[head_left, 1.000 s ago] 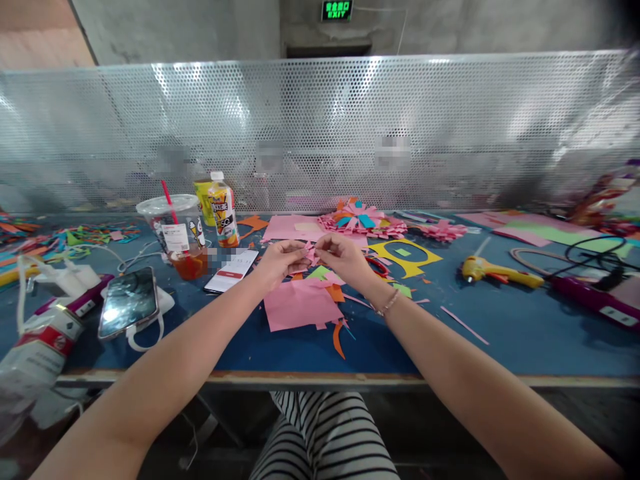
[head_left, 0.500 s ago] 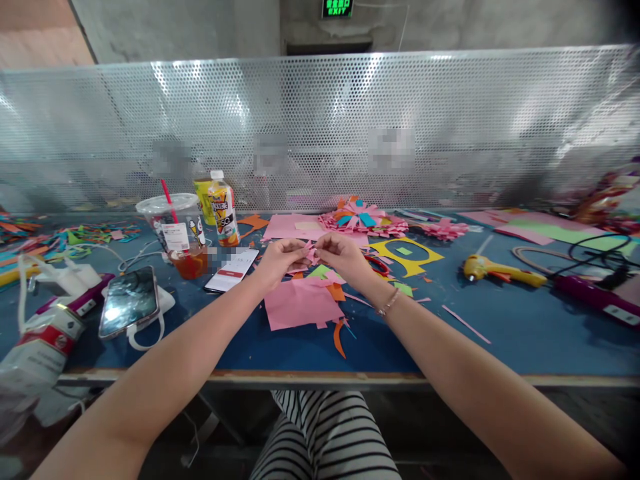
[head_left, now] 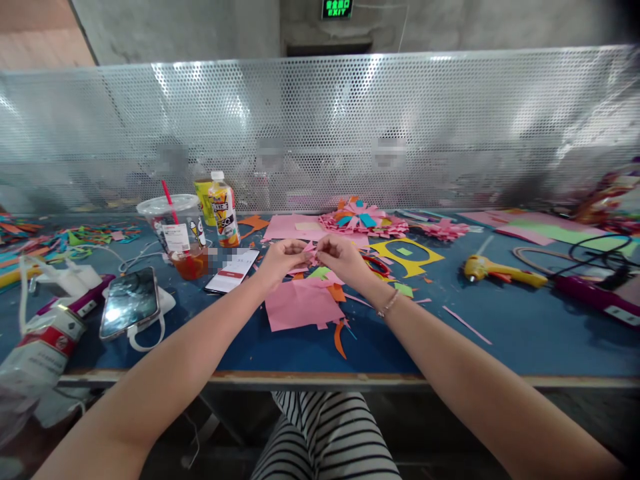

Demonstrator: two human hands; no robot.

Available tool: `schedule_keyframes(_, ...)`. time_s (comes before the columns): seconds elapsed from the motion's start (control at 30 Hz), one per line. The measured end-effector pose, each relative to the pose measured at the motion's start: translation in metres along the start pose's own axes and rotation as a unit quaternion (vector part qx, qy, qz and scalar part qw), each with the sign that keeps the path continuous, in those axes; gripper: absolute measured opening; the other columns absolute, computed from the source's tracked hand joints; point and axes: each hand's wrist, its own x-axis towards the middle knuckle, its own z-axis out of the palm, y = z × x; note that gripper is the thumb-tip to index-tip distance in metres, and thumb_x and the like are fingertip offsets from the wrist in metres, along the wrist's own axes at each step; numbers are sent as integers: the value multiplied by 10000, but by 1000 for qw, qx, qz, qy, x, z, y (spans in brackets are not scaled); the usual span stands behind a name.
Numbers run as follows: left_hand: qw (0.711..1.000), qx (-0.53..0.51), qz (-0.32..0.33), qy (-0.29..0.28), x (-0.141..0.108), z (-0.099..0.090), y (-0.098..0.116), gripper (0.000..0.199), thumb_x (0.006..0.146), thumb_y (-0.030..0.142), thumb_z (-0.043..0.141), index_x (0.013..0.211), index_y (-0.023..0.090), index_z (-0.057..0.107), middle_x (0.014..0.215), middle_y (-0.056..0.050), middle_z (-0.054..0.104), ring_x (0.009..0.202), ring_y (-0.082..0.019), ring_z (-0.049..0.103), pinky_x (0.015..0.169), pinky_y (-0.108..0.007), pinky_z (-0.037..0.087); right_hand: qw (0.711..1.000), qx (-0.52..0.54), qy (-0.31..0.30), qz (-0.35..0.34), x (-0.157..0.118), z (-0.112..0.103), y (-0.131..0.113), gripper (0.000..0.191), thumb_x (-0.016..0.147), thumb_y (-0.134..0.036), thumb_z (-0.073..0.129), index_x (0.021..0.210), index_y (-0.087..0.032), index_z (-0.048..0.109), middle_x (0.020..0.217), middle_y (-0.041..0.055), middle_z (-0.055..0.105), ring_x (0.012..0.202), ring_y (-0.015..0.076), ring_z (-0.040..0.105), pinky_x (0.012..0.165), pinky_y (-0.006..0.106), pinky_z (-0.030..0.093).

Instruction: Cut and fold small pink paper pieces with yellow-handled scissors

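Between my two hands is a small piece of pink paper (head_left: pixel 311 251), pinched from both sides above the table. My left hand (head_left: pixel 285 259) grips its left side with thumb and fingertips. On the other side, my right hand (head_left: pixel 340 257) has its fingers closed on the paper; the fingertips partly hide it. Below the hands lies a larger pink paper sheet (head_left: pixel 303 307), with green and orange scraps at its upper right edge. Red-handled scissors (head_left: pixel 377 265) lie just right of my right hand, partly covered.
A pink paper flower (head_left: pixel 357 219) and a yellow paper with cut-outs (head_left: pixel 415 257) lie behind. A yellow glue gun (head_left: pixel 500 272) rests at right. At left are a drink cup (head_left: pixel 175 233), a bottle (head_left: pixel 223 210) and two phones. A perforated metal screen (head_left: pixel 320 120) borders the back.
Almost nothing differs. Both hands stay in place on the small pink paper, with only slight finger movement.
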Motion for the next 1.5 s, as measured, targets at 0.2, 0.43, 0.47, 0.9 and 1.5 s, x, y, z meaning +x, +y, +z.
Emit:
schedule_keyframes(0.2, 999, -27, -16, -5, -4, 3, 3, 304, 513, 199, 765, 732, 115, 572, 672, 17, 598, 602, -76, 595, 645, -241, 503, 999, -28, -5, -16, -2, 2, -2, 49, 686, -156, 487, 714, -188, 463, 621, -20, 512, 584, 111, 512, 535, 244, 420)
schedule_keyframes(0.43, 998, -42, -36, 9, -5, 4, 5, 236, 550, 140, 731, 712, 112, 562, 637, 18, 584, 572, -74, 583, 646, -254, 492, 998, -55, -3, -44, -3, 2, -2, 47, 694, -144, 481, 716, -185, 484, 659, -5, 528, 614, 116, 517, 554, 246, 431)
schedule_keyframes(0.47, 998, -45, -40, 11, -5, 4, 5, 225, 555, 127, 723, 710, 111, 561, 623, 18, 581, 559, -74, 580, 642, -255, 490, 997, -57, -2, -51, -3, 2, -2, 52, 698, -142, 476, 721, -184, 494, 671, -1, 535, 623, 117, 521, 562, 247, 434)
schedule_keyframes(0.9, 997, -75, -35, 10, -8, 6, 9, 189, 562, 136, 708, 643, 126, 538, 532, 43, 547, 496, -59, 550, 574, -211, 473, 980, -133, 41, -139, -7, 0, -11, 77, 742, -135, 503, 724, -185, 559, 723, 24, 553, 658, 129, 522, 592, 263, 440)
schedule_keyframes(1.5, 995, -94, -25, 12, -11, 10, 14, 157, 570, 131, 713, 654, 118, 581, 549, 32, 569, 505, -55, 553, 587, -205, 478, 962, -168, 47, -209, -9, -2, -10, 144, 818, -171, 461, 816, -207, 601, 799, 46, 580, 743, 151, 550, 668, 301, 469)
